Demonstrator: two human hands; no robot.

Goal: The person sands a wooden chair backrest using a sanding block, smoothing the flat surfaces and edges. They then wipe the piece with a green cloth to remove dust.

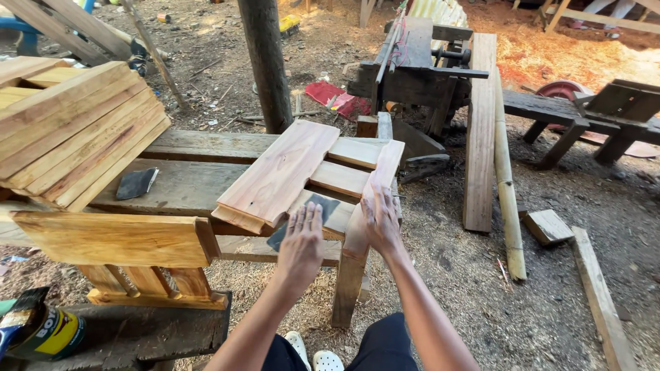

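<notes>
A pale wooden chair frame (323,175) lies tipped on a weathered plank bench (185,185). A wide reddish seat board (278,172) rests on top of it. My left hand (302,244) presses flat on a dark sheet of sandpaper (313,209) against a lower slat. My right hand (380,220) lies on the frame's right side rail (375,189), steadying it, fingers spread along the wood.
A stack of planed boards (75,130) sits at left, with another sandpaper piece (135,183) beside it. A finished wooden piece (117,240) stands front left, a tin (41,333) below. A post (268,62), a woodworking machine (412,65) and long planks (480,130) lie beyond.
</notes>
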